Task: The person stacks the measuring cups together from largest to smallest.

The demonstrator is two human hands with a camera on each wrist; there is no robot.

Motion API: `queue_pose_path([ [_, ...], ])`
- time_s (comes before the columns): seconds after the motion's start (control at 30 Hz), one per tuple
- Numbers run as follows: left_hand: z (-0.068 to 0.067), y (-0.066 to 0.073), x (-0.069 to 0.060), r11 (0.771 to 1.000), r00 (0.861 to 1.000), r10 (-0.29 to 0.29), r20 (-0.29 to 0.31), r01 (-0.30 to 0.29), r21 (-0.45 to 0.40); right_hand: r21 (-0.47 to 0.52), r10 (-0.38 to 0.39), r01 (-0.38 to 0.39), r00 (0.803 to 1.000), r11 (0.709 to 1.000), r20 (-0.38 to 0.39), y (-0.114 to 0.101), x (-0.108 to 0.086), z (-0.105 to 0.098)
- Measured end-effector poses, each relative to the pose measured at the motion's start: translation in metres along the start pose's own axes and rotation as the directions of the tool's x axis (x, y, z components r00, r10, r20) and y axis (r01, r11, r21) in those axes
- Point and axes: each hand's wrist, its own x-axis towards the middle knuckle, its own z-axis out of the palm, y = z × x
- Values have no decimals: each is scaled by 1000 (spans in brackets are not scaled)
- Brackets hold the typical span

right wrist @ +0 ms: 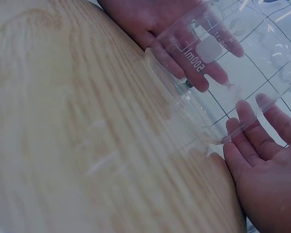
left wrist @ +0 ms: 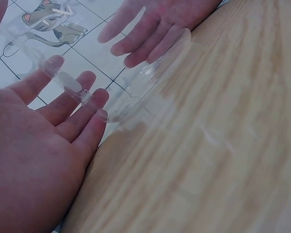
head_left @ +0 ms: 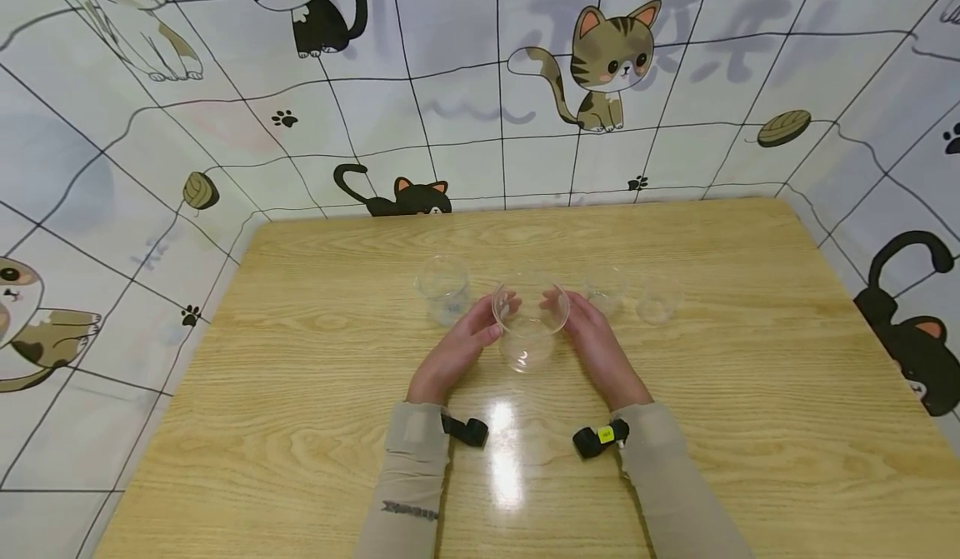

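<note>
A clear glass beaker (head_left: 527, 352) stands upright on the table between my two hands. Its white markings, with a mirrored 500ml (right wrist: 194, 59), show in the right wrist view. My left hand (head_left: 453, 355) lies along the beaker's left side with fingers extended, fingertips at the glass. On the opposite side, my right hand (head_left: 606, 355) has its fingers similarly extended beside the wall. Both wrist views show the little-finger edges of the hands low, by the tabletop. Neither hand's fingers curl round the glass. Whether every fingertip touches it cannot be told.
Another clear beaker (head_left: 442, 288) stands behind my left hand. Two smaller clear vessels, one (head_left: 603, 288) nearer and one (head_left: 657, 305) farther out, stand beyond my right hand. The wooden table (head_left: 315, 426) meets walls printed with cats at its back and sides.
</note>
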Motion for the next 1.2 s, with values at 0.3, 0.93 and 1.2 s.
queue_pose_path([
  [0.3, -1, -2, 1, 998, 997, 38, 63, -36, -46, 16, -11, 11, 1000, 1000, 5, 4, 2, -1],
  [0.93, 5, 5, 0, 998, 997, 29, 69, -33, 56, 16, -5, 5, 1000, 1000, 14, -1, -2, 0],
  [1.2, 6, 6, 2, 997, 996, 11, 92, -4, -72, 17, -4, 4, 1000, 1000, -11, 3, 2, 0],
])
